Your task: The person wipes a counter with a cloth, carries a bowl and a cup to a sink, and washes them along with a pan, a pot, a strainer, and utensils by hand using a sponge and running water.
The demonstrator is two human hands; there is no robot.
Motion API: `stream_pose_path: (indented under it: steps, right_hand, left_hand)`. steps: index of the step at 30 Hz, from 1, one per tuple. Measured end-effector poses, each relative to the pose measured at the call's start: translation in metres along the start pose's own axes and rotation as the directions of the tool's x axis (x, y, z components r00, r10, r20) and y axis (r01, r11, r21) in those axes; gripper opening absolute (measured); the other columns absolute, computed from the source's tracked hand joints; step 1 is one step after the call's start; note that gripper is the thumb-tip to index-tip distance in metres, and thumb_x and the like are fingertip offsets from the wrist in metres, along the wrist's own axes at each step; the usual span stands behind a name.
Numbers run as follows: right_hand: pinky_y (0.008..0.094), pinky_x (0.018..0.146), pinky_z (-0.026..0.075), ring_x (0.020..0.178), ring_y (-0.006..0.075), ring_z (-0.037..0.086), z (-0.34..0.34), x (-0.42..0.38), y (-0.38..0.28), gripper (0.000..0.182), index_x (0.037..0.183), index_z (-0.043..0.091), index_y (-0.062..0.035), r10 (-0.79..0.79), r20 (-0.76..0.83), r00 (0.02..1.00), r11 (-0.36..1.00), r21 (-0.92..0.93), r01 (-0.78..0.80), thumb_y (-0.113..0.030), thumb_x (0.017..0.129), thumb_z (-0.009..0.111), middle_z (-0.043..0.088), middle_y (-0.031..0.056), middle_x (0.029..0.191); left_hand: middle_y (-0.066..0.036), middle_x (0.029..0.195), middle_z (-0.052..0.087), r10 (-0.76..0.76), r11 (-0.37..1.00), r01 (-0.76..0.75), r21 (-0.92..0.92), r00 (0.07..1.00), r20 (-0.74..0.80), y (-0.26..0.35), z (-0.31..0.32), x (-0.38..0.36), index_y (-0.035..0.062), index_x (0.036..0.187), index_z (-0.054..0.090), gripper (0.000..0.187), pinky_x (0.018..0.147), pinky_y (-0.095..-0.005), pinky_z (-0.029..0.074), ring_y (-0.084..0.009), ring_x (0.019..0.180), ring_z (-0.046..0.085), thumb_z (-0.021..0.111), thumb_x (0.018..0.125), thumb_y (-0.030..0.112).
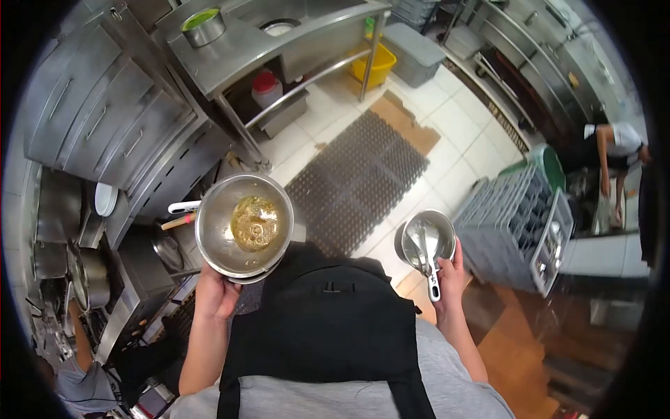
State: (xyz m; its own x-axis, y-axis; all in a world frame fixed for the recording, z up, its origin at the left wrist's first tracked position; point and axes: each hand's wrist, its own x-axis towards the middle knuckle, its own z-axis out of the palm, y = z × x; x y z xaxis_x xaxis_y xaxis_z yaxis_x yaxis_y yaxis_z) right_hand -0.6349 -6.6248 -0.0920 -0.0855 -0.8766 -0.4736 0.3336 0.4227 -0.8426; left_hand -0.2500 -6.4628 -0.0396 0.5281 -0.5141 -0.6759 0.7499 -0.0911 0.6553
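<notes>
Tiled floor [447, 155] beneath spoon handle [434, 287], marking illegible

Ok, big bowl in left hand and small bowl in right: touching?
Apart. Head view: dark floor mat and white tiles show plainly between the big bowl and the small bowl.

- Blk apron [324, 328] worn over grey tee [464, 353]; cloth looks plain, matte.
- Bib top edge cut approx. straight, finished w/ thin seam.
- Blk L strap [229, 401] & blk R strap [412, 399] attached at bib corners; both fairly wide, flat.
- Small pale marks [338, 287] seen on apron front, lower down; too small to be read.
- Tee fabric lightly creased on R side; forearms left uncovered.
- L hand [218, 290] & R hand [450, 278] bare.
</notes>
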Motion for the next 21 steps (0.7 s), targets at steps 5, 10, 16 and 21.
stream_pose_path:
  steps: [5,10,16,21]
  right_hand:
    - [0.0270,0.065,0.053,0.080,0.0133,0.060,0.118,0.143,-0.059,0.067,0.145,0.025,-0.0100,-0.044,0.108,0.993,0.998,0.053,0.038,0.006,0.083,0.044,0.057,0.0081,0.114]
    - [0.0279,0.069,0.054,0.085,0.0154,0.061,0.210,0.254,-0.086,0.068,0.145,0.025,-0.0099,-0.044,0.040,0.998,0.998,0.044,0.042,0.007,0.082,0.044,0.056,0.0102,0.118]
    - [0.0264,0.063,0.053,0.081,0.0132,0.061,0.273,0.365,-0.136,0.070,0.146,0.025,-0.0115,0.045,0.014,0.999,0.978,-0.205,-0.041,0.007,0.081,0.044,0.055,0.0098,0.119]
    - [0.0272,0.071,0.053,0.090,0.0140,0.060,0.346,0.473,-0.167,0.070,0.145,0.026,-0.0114,0.062,0.035,0.997,0.985,-0.165,-0.055,0.009,0.081,0.043,0.055,0.0086,0.120]
  left_hand:
    - [-0.004,0.089,0.063,0.065,0.998,-0.065,0.007,0.997,0.043,0.054,0.098,0.110,0.0120,0.118,0.048,0.024,0.044,-0.0231,0.042,-0.0128,0.060,0.058,0.037,0.100,0.023]
    - [-0.011,0.108,0.062,0.094,0.986,-0.032,-0.166,0.922,0.375,0.119,0.180,0.230,0.0015,0.119,0.050,0.029,0.073,-0.0310,0.055,-0.0185,0.090,0.064,0.040,0.098,0.019]
    - [-0.004,0.095,0.063,0.179,0.984,-0.176,-0.032,0.979,0.103,0.202,0.289,0.346,0.0127,0.126,0.043,0.028,0.048,-0.0238,0.046,-0.0119,0.063,0.059,0.036,0.098,0.014]
    - [-0.005,0.091,0.063,0.254,0.961,-0.257,-0.098,0.966,-0.042,0.264,0.347,0.419,0.0116,0.121,0.047,0.031,0.045,-0.0229,0.045,-0.0126,0.059,0.059,0.042,0.092,0.003]
